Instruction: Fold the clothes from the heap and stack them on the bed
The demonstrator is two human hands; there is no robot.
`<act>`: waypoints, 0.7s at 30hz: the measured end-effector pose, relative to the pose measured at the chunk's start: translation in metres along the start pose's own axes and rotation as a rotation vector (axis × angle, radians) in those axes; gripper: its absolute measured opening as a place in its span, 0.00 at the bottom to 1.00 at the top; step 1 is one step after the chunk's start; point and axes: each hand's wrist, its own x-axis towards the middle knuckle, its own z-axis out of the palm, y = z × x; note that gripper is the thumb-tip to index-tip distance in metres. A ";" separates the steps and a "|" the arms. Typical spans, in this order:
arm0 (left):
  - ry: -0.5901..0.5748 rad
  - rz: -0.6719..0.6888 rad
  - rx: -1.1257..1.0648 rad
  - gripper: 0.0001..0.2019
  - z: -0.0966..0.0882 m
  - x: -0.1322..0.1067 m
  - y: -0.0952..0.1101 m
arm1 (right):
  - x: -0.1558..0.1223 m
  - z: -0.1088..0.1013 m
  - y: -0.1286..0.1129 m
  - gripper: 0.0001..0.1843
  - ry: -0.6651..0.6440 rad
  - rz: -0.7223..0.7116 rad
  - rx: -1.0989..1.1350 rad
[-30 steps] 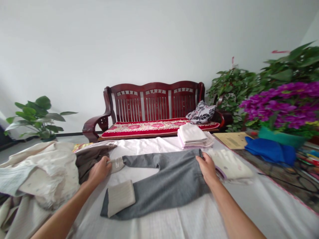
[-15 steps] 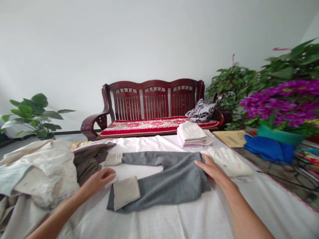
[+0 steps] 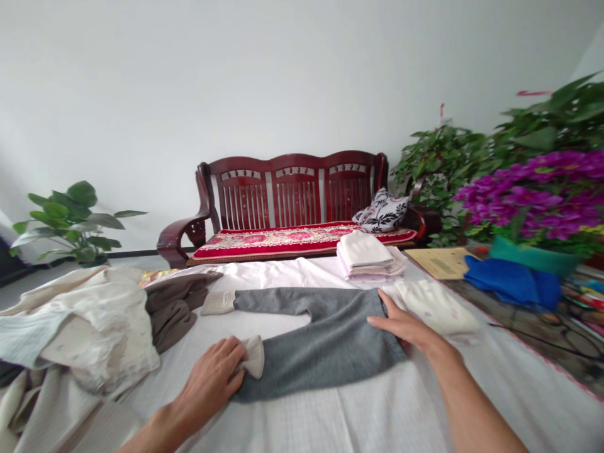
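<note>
A pair of small grey trousers (image 3: 311, 343) lies spread on a white cloth, waistband to the right and legs to the left. Its far leg ends in a beige cuff (image 3: 219, 302) lying flat. My left hand (image 3: 214, 374) is closed on the near leg's beige cuff (image 3: 256, 357), which is bunched under the fingers. At the waistband is my right hand (image 3: 401, 324), thumb on top of the fabric and index finger at the upper corner; its other fingers are partly hidden.
Loose pale clothes (image 3: 104, 327) and a dark brown garment (image 3: 174, 308) are heaped at left. Folded white cloths (image 3: 365, 255) and a folded cream garment (image 3: 436, 311) sit beyond and right. Blue cloth (image 3: 512, 280) and a flower pot (image 3: 533, 258) stand farther right. A wooden bench (image 3: 292, 195) is behind.
My left hand has come down and right onto the near cuff, closing on it and crumpling it. My right hand stays at the waistband, its thumb and index finger now more spread.
</note>
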 end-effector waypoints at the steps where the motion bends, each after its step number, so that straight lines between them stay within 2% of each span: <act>1: 0.026 -0.048 -0.045 0.05 0.001 0.000 -0.003 | -0.002 -0.001 -0.002 0.52 -0.024 0.018 -0.013; 3: 0.153 -0.210 -0.187 0.06 0.000 0.001 -0.015 | -0.006 -0.003 -0.010 0.51 -0.058 0.055 0.045; 7: 0.521 -0.563 -0.590 0.15 -0.014 -0.002 -0.056 | -0.010 -0.005 -0.022 0.44 -0.093 0.159 0.340; 9: 0.584 -0.658 -0.736 0.23 -0.021 -0.007 -0.076 | -0.009 -0.007 -0.021 0.39 -0.132 0.190 0.441; 11: 0.544 -0.686 -0.787 0.34 -0.023 -0.013 -0.093 | -0.008 -0.009 -0.016 0.33 -0.191 0.187 0.471; 13: 0.438 -0.641 -0.770 0.39 -0.021 -0.019 -0.107 | -0.008 -0.010 -0.011 0.27 -0.226 0.182 0.453; 15: 0.318 -0.573 -0.716 0.36 -0.019 -0.022 -0.119 | -0.011 -0.012 -0.009 0.24 -0.226 0.179 0.423; 17: 0.249 -0.497 -0.631 0.29 -0.020 -0.022 -0.129 | -0.017 -0.015 -0.011 0.25 -0.257 0.166 0.414; 21: 0.288 -0.417 -0.437 0.19 -0.030 -0.018 -0.137 | -0.028 -0.019 -0.021 0.33 -0.376 0.128 0.462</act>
